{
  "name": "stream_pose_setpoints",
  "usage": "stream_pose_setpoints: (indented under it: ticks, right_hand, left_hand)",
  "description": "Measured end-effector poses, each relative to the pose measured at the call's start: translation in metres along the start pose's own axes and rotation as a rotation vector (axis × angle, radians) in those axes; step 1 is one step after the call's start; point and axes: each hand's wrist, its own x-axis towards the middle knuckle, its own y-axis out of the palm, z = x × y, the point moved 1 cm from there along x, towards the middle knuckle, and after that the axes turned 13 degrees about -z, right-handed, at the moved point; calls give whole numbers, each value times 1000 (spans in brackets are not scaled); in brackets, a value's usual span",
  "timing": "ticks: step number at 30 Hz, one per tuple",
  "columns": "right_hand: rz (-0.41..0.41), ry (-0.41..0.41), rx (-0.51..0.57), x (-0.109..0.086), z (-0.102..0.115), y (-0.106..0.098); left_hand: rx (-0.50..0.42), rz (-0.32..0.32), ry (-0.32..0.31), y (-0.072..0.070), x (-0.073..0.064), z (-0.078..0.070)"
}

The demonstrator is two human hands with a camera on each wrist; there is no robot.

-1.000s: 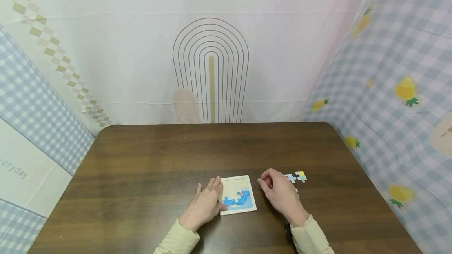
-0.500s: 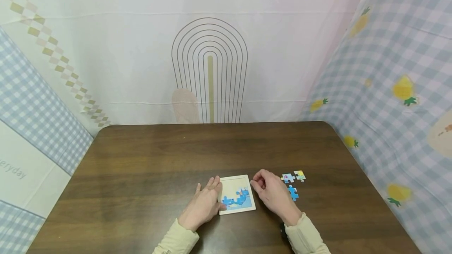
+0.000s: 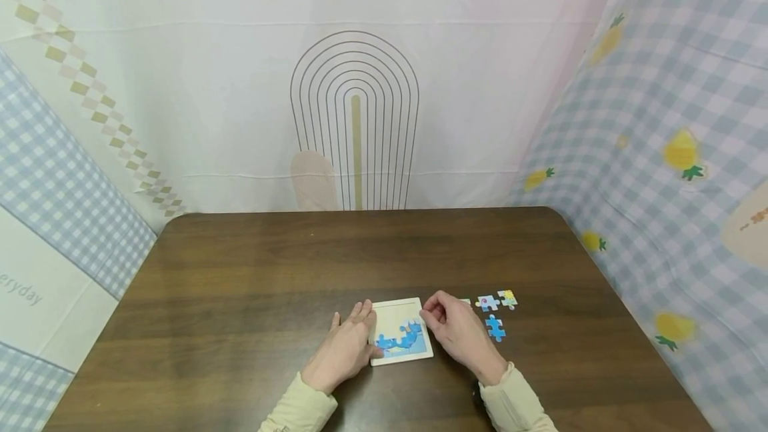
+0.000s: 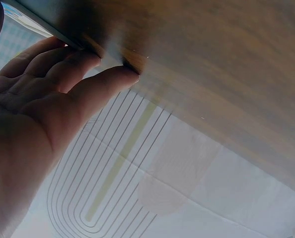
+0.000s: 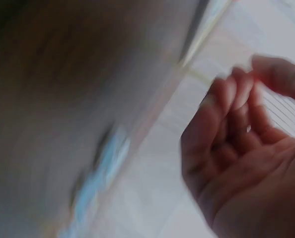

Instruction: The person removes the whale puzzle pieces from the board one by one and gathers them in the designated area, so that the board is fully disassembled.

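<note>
A square wooden puzzle tray [image 3: 396, 301] lies on the table, its lower part filled with blue picture pieces [image 3: 411, 335] and its upper part bare. My left hand [image 3: 343, 347] rests at the tray's left edge, fingers stretched forward and thumb over the lower left corner. By the tray's right edge hovers my right hand [image 3: 465, 337]. Its fingers are curled, and in the right wrist view the thumb [image 5: 276, 74] meets the fingertips with no piece showing. Loose puzzle pieces lie just right of this hand: a light blue one [image 3: 487, 303], a yellowish one [image 3: 507, 298] and a blue one [image 3: 495, 328].
Part of another loose piece [image 3: 465, 301] shows just behind the right hand. The brown wooden table [image 3: 252, 272] reaches back to a printed white cloth [image 3: 240, 119]. A checked cloth [image 3: 636, 219] hangs along the right side.
My right hand has moved left from the loose pieces to the tray's right edge, uncovering the blue piece and part of another. My left hand and the tray stay in place.
</note>
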Motion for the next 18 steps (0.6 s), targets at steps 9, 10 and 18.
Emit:
stream_pose_setpoints:
  ticks: [9,10,18]
  right_hand:
    - [-61,-61,-103,-2,6,10]
    - [-76,-82,-133,-3,8,10]
    - [-54,-196,-283,-3,12,12]
  left_hand:
    - [9,3,1,2,1,2]
    - [11,2,2,2,1,2]
    - [14,-2,-1,2,2,1]
